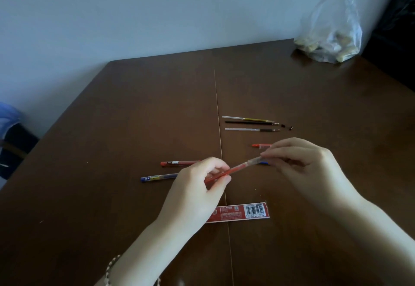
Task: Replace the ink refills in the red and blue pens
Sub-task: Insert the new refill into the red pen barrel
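Observation:
My left hand [197,187] grips the lower end of a red pen barrel [233,170], held slanting above the table. My right hand [301,164] pinches its upper, clear tip end with the fingertips. On the table behind my left hand lie a second red pen [179,162] and a blue pen [157,177], both partly hidden by that hand. A red cap [261,145] and a small blue piece [264,163] peek out by my right fingers. Three thin refills [249,124] lie side by side farther back.
A red refill package [244,212] lies flat near the front, partly under my left wrist. Two tiny dark caps [287,127] sit right of the refills. A clear plastic bag [330,38] stands at the table's far right corner. A seam [219,115] runs down the brown table.

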### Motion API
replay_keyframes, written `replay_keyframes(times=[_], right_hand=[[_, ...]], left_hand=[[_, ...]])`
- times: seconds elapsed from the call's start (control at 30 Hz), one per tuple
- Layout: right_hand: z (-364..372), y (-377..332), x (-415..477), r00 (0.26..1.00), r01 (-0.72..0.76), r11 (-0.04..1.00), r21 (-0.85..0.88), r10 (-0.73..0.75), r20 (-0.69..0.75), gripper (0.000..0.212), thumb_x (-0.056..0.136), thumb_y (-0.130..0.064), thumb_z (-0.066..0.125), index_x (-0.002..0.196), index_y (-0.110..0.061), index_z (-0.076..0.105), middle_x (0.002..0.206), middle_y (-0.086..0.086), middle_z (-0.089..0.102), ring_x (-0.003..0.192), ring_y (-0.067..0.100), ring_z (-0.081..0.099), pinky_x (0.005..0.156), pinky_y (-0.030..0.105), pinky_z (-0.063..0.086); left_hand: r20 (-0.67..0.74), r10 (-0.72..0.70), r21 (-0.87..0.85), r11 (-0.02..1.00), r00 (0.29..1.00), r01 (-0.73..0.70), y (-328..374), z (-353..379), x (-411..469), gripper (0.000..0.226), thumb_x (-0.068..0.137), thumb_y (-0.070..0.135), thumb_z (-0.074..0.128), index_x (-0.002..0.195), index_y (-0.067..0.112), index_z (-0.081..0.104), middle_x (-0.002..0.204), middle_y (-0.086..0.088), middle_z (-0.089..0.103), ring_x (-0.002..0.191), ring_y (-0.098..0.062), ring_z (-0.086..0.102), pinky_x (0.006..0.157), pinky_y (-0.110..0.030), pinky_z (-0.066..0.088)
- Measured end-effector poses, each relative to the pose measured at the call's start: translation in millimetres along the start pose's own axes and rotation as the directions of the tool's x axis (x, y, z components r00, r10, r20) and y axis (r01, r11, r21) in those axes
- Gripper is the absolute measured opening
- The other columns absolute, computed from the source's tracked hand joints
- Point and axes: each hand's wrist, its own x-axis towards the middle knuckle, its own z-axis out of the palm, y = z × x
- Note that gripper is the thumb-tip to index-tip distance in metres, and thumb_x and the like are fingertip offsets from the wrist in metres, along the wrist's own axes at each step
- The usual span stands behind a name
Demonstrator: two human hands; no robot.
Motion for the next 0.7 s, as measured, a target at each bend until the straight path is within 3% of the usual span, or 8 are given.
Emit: replay_keyframes(times=[0.13, 0.23, 0.3, 0.47, 0.53, 0.6, 0.7], right_hand=[[7.6, -7.2, -5.6, 0.994, 0.081, 0.997, -0.011, -0.08, 0.071, 0.025, 0.076, 0.0, 0.066, 0.09, -0.019, 0.073, 0.091, -0.003, 0.066, 0.083, 0.007, 0.062, 0.072, 0.011, 0.049], [10.5, -8.9, -10.4, 0.991, 0.122, 0.993, 0.005, -0.122, 0.046, 0.025, 0.076, 0.002, 0.064, 0.091, -0.017, 0.073, 0.091, -0.003, 0.065, 0.091, 0.006, 0.057, 0.072, 0.01, 0.049], [11.2, -9.2, -13.6, 0.988, 0.154, 0.988, 0.005, -0.154, 0.016, 0.025, 0.077, 0.002, 0.063, 0.09, -0.016, 0.073, 0.091, -0.002, 0.065, 0.091, 0.006, 0.057, 0.072, 0.01, 0.049], [10.5, -5.3, -22.5, 0.973, 0.229, 0.972, -0.044, -0.23, 0.001, 0.036, 0.073, 0.007, 0.058, 0.094, -0.018, 0.072, 0.098, 0.0, 0.066, 0.095, 0.005, 0.057, 0.078, 0.014, 0.048], [15.2, -2.4, -24.0, 0.972, 0.232, 0.97, -0.065, -0.23, 0.04, 0.042, 0.074, 0.005, 0.063, 0.106, -0.021, 0.066, 0.108, 0.0, 0.064, 0.097, 0.005, 0.058, 0.079, 0.016, 0.049], [19.0, 3.2, -23.7, 0.991, 0.132, 0.991, -0.026, -0.131, 0.033, 0.058, 0.073, 0.003, 0.069, 0.12, -0.026, 0.054, 0.113, -0.006, 0.06, 0.092, 0.003, 0.059, 0.077, 0.014, 0.05], [14.6, 15.7, -22.4, 0.999, -0.02, 1.0, -0.002, 0.02, -0.038, 0.052, 0.074, -0.001, 0.069, 0.114, -0.032, 0.056, 0.103, -0.01, 0.06, 0.086, 0.005, 0.057, 0.071, 0.011, 0.047]], left_hand=[[-0.007, 0.065, 0.011, 0.998, 0.998, -0.065, 3.5, 3.3, -0.9, 0.013, 0.076, 0.022, 0.069, 0.088, 0.024, 0.069, 0.078, 0.022, 0.059, 0.076, 0.0, 0.061, 0.068, 0.0, 0.045], [-0.035, 0.071, 0.004, 0.997, 0.997, -0.071, 4.0, 2.6, -0.9, 0.014, 0.073, 0.021, 0.072, 0.087, 0.021, 0.072, 0.072, 0.022, 0.058, 0.067, -0.002, 0.063, 0.063, -0.001, 0.046], [-0.02, 0.052, -0.036, 0.998, 0.998, -0.052, 4.2, 1.6, -0.3, 0.012, 0.074, 0.02, 0.071, 0.086, 0.022, 0.072, 0.069, 0.025, 0.057, 0.07, 0.003, 0.062, 0.061, -0.002, 0.046], [0.196, -0.024, -0.163, 0.985, 0.98, 0.057, 5.3, -7.0, 5.4, 0.014, 0.077, 0.021, 0.066, 0.075, 0.034, 0.069, 0.058, 0.016, 0.066, 0.062, 0.0, 0.063, 0.061, -0.007, 0.048], [0.185, 0.051, -0.045, 0.998, 0.981, -0.044, 0.4, -10.5, 15.5, 0.011, 0.078, 0.021, 0.065, 0.081, 0.032, 0.069, 0.063, 0.014, 0.065, 0.066, 0.0, 0.061, 0.061, -0.009, 0.048], [0.086, 0.107, 0.142, 0.983, 0.991, -0.118, -11.0, -13.9, 33.6, 0.01, 0.08, 0.021, 0.063, 0.087, 0.026, 0.067, 0.076, 0.014, 0.064, 0.073, -0.003, 0.058, 0.061, -0.01, 0.045], [-0.032, 0.037, 0.324, 0.946, 0.999, -0.025, -37.4, -17.7, 62.6, 0.01, 0.083, 0.02, 0.061, 0.092, 0.018, 0.065, 0.091, 0.001, 0.063, 0.083, -0.013, 0.056, 0.071, -0.022, 0.046]])
